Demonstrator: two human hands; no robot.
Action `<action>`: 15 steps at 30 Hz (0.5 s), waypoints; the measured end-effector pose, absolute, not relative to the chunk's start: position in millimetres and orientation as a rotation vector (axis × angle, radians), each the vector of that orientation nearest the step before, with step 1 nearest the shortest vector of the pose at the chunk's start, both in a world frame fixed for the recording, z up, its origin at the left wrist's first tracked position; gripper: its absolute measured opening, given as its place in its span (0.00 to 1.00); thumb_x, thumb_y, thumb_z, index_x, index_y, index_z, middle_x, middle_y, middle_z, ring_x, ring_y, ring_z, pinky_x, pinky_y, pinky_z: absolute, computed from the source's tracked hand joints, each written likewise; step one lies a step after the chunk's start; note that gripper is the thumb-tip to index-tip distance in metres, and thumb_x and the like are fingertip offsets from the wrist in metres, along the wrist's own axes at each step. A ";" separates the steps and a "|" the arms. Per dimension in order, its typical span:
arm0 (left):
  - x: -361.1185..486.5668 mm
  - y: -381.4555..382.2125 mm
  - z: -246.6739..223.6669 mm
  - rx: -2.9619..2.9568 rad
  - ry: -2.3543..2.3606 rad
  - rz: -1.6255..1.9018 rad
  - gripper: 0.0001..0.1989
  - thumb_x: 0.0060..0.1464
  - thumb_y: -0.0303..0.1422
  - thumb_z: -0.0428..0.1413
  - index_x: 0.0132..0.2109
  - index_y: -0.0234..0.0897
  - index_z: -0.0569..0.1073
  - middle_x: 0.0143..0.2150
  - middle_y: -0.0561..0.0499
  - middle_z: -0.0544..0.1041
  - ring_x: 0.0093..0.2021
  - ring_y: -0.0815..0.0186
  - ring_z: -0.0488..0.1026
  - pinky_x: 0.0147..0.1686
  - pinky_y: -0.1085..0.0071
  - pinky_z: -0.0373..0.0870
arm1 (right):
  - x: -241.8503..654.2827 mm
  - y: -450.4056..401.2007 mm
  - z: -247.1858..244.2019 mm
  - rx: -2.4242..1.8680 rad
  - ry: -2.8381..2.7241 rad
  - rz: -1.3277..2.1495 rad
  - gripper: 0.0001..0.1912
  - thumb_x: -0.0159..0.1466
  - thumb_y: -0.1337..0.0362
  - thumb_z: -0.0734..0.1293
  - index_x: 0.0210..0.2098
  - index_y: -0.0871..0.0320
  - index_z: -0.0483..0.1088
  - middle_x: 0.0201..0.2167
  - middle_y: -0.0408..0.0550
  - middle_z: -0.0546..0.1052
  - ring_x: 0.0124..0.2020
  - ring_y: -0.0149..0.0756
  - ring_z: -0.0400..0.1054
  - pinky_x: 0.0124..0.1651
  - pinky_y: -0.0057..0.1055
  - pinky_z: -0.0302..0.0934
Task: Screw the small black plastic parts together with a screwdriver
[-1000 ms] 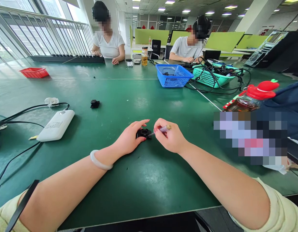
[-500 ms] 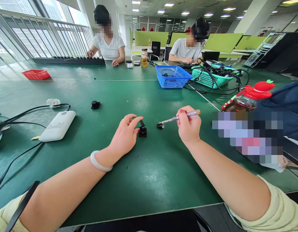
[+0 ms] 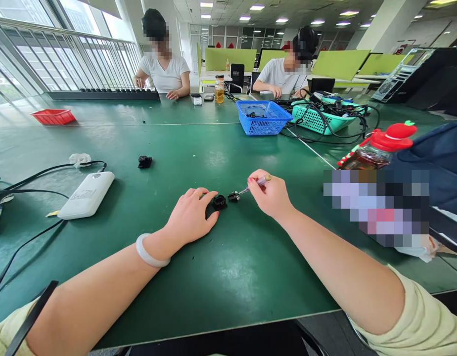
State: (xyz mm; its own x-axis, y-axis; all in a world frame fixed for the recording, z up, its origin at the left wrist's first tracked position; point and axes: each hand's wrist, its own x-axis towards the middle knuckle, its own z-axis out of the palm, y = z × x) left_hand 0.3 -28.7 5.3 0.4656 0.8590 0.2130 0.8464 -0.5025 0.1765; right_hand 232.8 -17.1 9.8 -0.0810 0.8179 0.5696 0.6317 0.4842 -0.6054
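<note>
On the green table, my left hand rests with thumb and index finger apart around the left side of a small black housing. Just right of the housing is a small black part with metal prongs. My right hand is closed on a screwdriver with a clear handle, its shaft slanting down left to the pronged part. Whether that part is fixed to the tip cannot be made out. Another small black piece lies farther off to the left.
A white power bank with black cables lies left. Farther back are a red tray, a blue basket and a green basket with cables. A red-lidded bottle stands right. Two people sit across the table.
My right hand has moved left with the screwdriver, and the pronged part is now close to the housing. My left fingers have come down from the raised black strip to the housing's side.
</note>
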 end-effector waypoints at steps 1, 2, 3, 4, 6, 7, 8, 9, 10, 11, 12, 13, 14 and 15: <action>-0.1 -28.0 4.1 2.660 1.509 0.444 0.25 0.59 0.40 0.52 0.61 0.40 0.70 0.57 0.43 0.73 0.56 0.49 0.67 0.56 0.50 0.66 | 230.2 -18.9 9.7 -1.199 -1.811 0.322 0.13 0.67 0.60 0.59 0.26 0.55 0.65 0.17 0.38 0.64 0.18 0.28 0.57 0.26 0.28 0.51; -0.5 -27.2 2.8 2.666 1.480 0.462 0.24 0.59 0.40 0.52 0.60 0.41 0.70 0.57 0.44 0.73 0.57 0.50 0.67 0.57 0.50 0.65 | 227.9 -20.7 9.7 -1.173 -1.825 0.398 0.13 0.67 0.59 0.59 0.27 0.55 0.65 0.17 0.37 0.64 0.18 0.28 0.57 0.26 0.28 0.51; -1.0 -26.3 1.4 2.668 1.451 0.475 0.24 0.59 0.40 0.52 0.60 0.41 0.70 0.56 0.45 0.74 0.58 0.50 0.66 0.58 0.50 0.64 | 225.9 -22.3 9.7 -1.153 -1.834 0.467 0.13 0.68 0.58 0.59 0.28 0.55 0.65 0.17 0.37 0.64 0.18 0.28 0.58 0.26 0.27 0.52; -1.4 -25.4 0.1 2.664 1.420 0.485 0.24 0.59 0.40 0.52 0.61 0.41 0.69 0.56 0.46 0.74 0.58 0.51 0.66 0.59 0.50 0.63 | 224.3 -23.6 9.5 -1.137 -1.839 0.523 0.13 0.68 0.57 0.60 0.29 0.56 0.66 0.17 0.38 0.65 0.19 0.28 0.59 0.26 0.27 0.53; -1.7 -23.8 -1.5 2.651 1.333 0.495 0.25 0.59 0.41 0.53 0.62 0.40 0.67 0.57 0.46 0.74 0.59 0.52 0.65 0.60 0.52 0.62 | 222.6 -25.0 8.4 -1.106 -1.839 0.600 0.13 0.68 0.57 0.60 0.30 0.56 0.66 0.18 0.38 0.66 0.20 0.28 0.60 0.27 0.27 0.54; -1.6 -23.2 -1.8 2.642 1.281 0.494 0.26 0.59 0.42 0.53 0.63 0.40 0.66 0.57 0.46 0.74 0.60 0.52 0.65 0.61 0.53 0.62 | 222.5 -25.2 7.4 -1.086 -1.827 0.616 0.13 0.68 0.56 0.61 0.30 0.56 0.67 0.19 0.38 0.66 0.20 0.28 0.61 0.27 0.27 0.54; -1.1 -22.8 -1.7 2.633 1.230 0.489 0.27 0.60 0.43 0.53 0.64 0.40 0.65 0.58 0.46 0.73 0.61 0.52 0.64 0.62 0.54 0.61 | 222.9 -25.0 6.3 -1.065 -1.800 0.619 0.13 0.68 0.56 0.61 0.30 0.56 0.67 0.19 0.39 0.66 0.20 0.28 0.61 0.26 0.27 0.54; -0.5 -22.5 -1.3 2.626 1.186 0.482 0.28 0.60 0.44 0.53 0.64 0.40 0.64 0.59 0.45 0.73 0.61 0.53 0.64 0.63 0.54 0.60 | 223.7 -24.5 5.1 -1.048 -1.756 0.613 0.14 0.68 0.56 0.61 0.29 0.56 0.67 0.19 0.39 0.66 0.20 0.28 0.60 0.26 0.27 0.54; 0.3 -22.3 -0.9 2.620 1.149 0.471 0.28 0.60 0.44 0.53 0.65 0.40 0.63 0.60 0.45 0.72 0.62 0.53 0.64 0.63 0.54 0.59 | 224.8 -23.6 4.1 -1.035 -1.696 0.597 0.14 0.67 0.56 0.61 0.28 0.56 0.67 0.19 0.39 0.66 0.19 0.27 0.60 0.25 0.27 0.54; 1.3 -22.1 -0.3 2.617 1.115 0.457 0.28 0.61 0.44 0.53 0.65 0.41 0.63 0.61 0.45 0.71 0.62 0.53 0.64 0.64 0.54 0.58 | 226.2 -22.5 3.5 -1.027 -1.623 0.576 0.15 0.67 0.55 0.61 0.28 0.56 0.67 0.19 0.39 0.65 0.19 0.27 0.59 0.24 0.27 0.53; 2.3 -22.0 0.1 2.618 1.082 0.443 0.28 0.61 0.44 0.53 0.65 0.41 0.62 0.62 0.45 0.70 0.63 0.53 0.63 0.64 0.53 0.58 | 227.6 -21.1 3.2 -1.019 -1.543 0.555 0.15 0.67 0.55 0.62 0.27 0.56 0.66 0.18 0.38 0.64 0.18 0.27 0.58 0.23 0.26 0.52; 3.2 -21.7 0.4 2.622 1.049 0.430 0.28 0.61 0.44 0.53 0.65 0.42 0.62 0.62 0.45 0.69 0.63 0.53 0.63 0.64 0.53 0.58 | 229.0 -19.6 3.4 -1.006 -1.462 0.544 0.15 0.66 0.55 0.62 0.26 0.56 0.66 0.17 0.38 0.63 0.17 0.26 0.57 0.21 0.26 0.52; 3.9 -21.4 0.5 2.628 1.021 0.417 0.27 0.62 0.43 0.53 0.65 0.43 0.63 0.63 0.45 0.69 0.63 0.53 0.63 0.64 0.53 0.57 | 230.4 -18.1 4.1 -0.985 -1.379 0.544 0.15 0.66 0.56 0.63 0.26 0.56 0.65 0.16 0.37 0.62 0.17 0.26 0.56 0.20 0.25 0.51; 4.5 -21.0 0.4 2.634 0.997 0.406 0.26 0.62 0.43 0.52 0.65 0.44 0.63 0.63 0.46 0.69 0.63 0.54 0.63 0.64 0.53 0.57 | 231.5 -16.4 5.0 -0.957 -1.299 0.558 0.14 0.65 0.56 0.64 0.25 0.55 0.65 0.16 0.37 0.62 0.16 0.25 0.55 0.19 0.25 0.49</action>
